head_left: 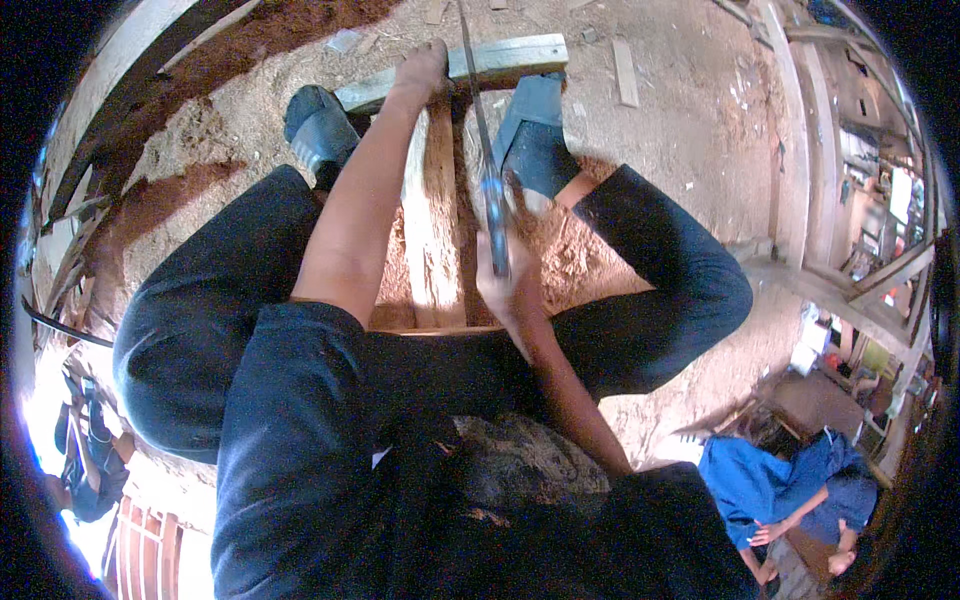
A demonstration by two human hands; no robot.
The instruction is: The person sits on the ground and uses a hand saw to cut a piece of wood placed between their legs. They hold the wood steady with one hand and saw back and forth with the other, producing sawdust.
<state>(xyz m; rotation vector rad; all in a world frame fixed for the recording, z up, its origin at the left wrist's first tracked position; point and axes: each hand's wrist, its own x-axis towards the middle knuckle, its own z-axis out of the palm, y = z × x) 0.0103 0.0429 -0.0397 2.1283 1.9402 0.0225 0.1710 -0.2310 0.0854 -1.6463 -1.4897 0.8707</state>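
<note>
Near the top of the head view a pale wooden plank lies crosswise over an upright-grained timber that runs toward me. My left hand grips the plank left of a long saw blade, which crosses the plank near its middle. My right hand is closed on the saw's handle, low between my legs. My dark-covered feet flank the timber, the right one beside the blade. Pale shavings or sawdust lie around the timber.
A person in blue sits at the lower right, and another person is at the lower left. Wooden framing and assorted items line the right side. Wood scraps lie on the dusty ground, and boards stand along the left edge.
</note>
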